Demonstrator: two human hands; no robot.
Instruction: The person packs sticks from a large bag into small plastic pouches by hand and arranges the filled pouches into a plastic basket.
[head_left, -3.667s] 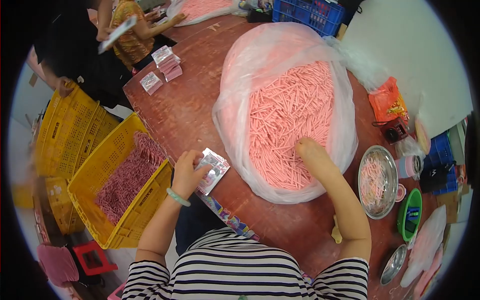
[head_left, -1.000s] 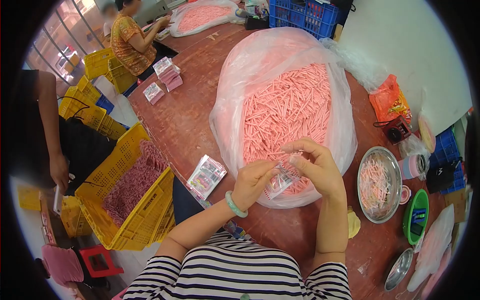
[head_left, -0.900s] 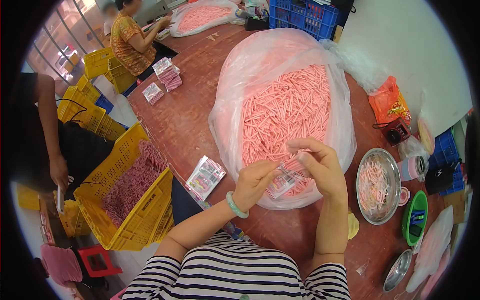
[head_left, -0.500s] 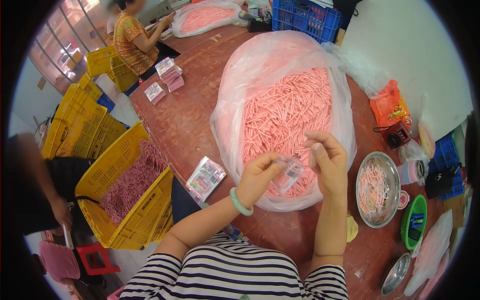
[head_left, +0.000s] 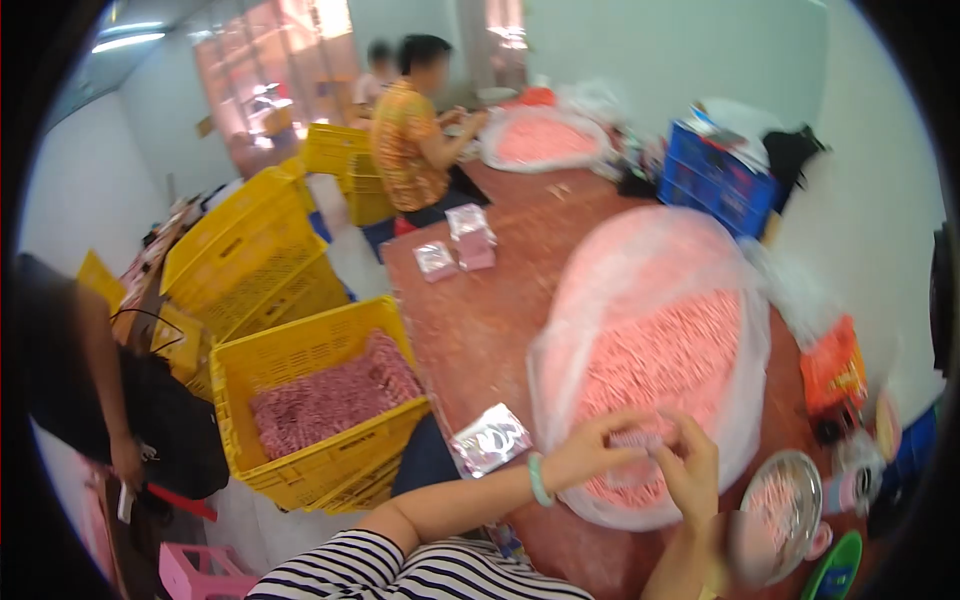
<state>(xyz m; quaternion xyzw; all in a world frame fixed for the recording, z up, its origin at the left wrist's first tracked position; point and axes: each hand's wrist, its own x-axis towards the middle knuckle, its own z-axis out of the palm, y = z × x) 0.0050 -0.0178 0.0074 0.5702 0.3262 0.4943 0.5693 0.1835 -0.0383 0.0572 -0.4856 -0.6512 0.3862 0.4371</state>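
Over the lower part of a big clear bag (head_left: 560, 400) of pink sticks (head_left: 660, 350), my left hand (head_left: 598, 450) pinches a small clear packet (head_left: 632, 452) from the left. On the packet's right side are the fingers of my right hand (head_left: 690, 465), closed at its edge. The packet is blurred; its contents are hard to make out. A green bangle circles my left wrist. Left of that wrist, a stack of silvery packets (head_left: 490, 440) lies near the table edge.
A yellow crate (head_left: 330, 465) of wrapped pieces stands left of the red table (head_left: 480, 340). More packets (head_left: 470, 235) lie farther back. A steel bowl (head_left: 800, 480) and green basket (head_left: 835, 575) are at right. One person (head_left: 410, 150) sits behind; another (head_left: 100, 380) stands left.
The view has swung up and left, so the scene sits lower and farther right. My right hand, apart from the packet half a second ago, now touches it. The left hand still holds it.
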